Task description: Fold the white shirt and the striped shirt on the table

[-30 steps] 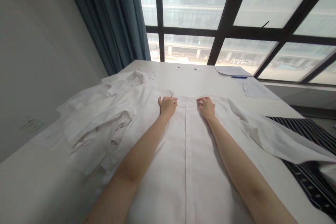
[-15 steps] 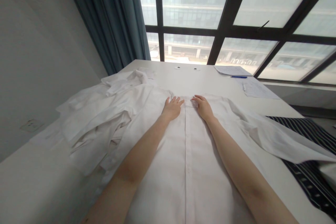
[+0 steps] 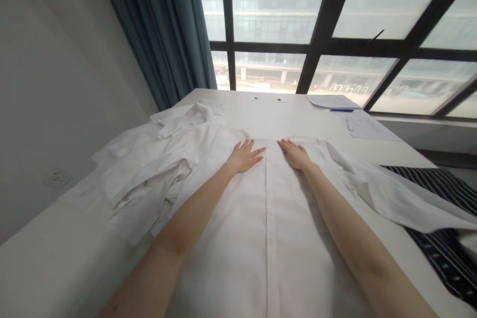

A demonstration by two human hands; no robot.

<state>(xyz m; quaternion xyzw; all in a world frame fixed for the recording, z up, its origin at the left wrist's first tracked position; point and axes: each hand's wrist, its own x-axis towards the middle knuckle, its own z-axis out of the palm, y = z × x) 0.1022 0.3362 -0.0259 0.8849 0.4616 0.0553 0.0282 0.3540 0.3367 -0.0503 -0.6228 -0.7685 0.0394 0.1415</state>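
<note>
A white button-up shirt (image 3: 268, 228) lies flat and front-up on the white table (image 3: 276, 114), its button placket running straight away from me. My left hand (image 3: 244, 155) rests flat on the shirt just left of the placket, fingers stretched out. My right hand (image 3: 295, 153) lies flat on the cloth just right of the placket, fingers extended too. Both hands are near the shirt's far end, a short gap apart. Neither holds anything. The shirt's right sleeve (image 3: 387, 194) spreads out to the right.
A heap of crumpled white garments (image 3: 156, 159) lies to the left. A dark striped garment (image 3: 443, 218) sits at the right edge. Papers (image 3: 367, 129) and a blue pen (image 3: 341, 110) are at the far right, below large windows (image 3: 335, 10) with a teal curtain (image 3: 167, 30).
My hands went from curled, gripping the shirt's far edge, to lying flat and open on the cloth, closer together beside the placket.
</note>
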